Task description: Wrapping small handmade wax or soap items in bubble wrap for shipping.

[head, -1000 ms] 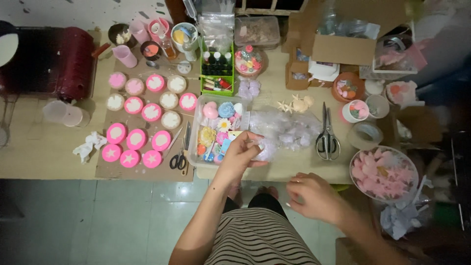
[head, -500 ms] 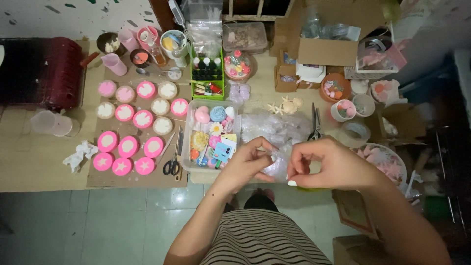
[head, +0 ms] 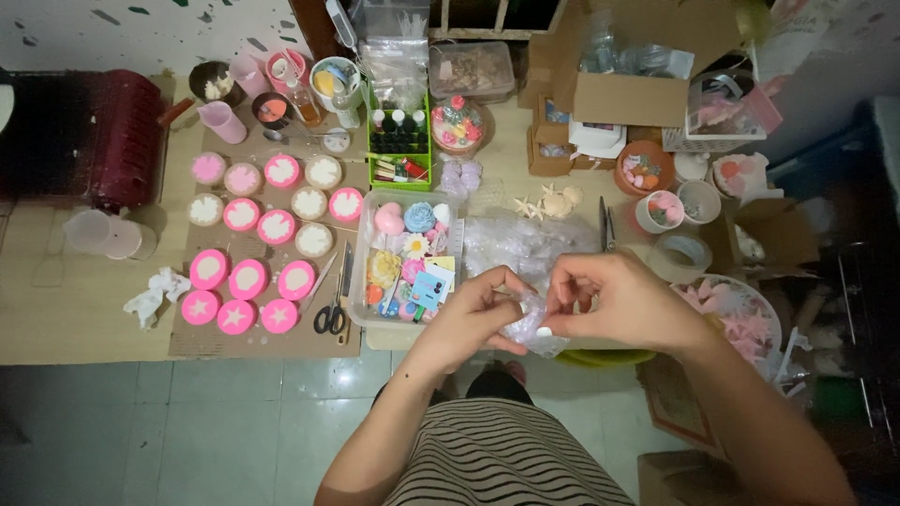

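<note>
Head view: a small clear bag (head: 527, 323) was pinched at its top edge between the closed fingers of left hand (head: 469, 314) and right hand (head: 614, 300), above the table edge (head: 84, 342); it looked light, limp, slippery.

Both hands pinch a small clear plastic bag (head: 527, 323) just over the counter's near edge. Behind it lies a heap of clear wrappers (head: 525, 245). Left of that, a clear rectangular tub (head: 361, 245) packed with bright trinkets. At the back, an open brown cardboard box (head: 630, 98), a smaller cardboard carton (head: 546, 155) left of it, a lidded clear container (head: 472, 68), and a clear bag (head: 397, 67) standing above the green crate (head: 399, 169).
</note>
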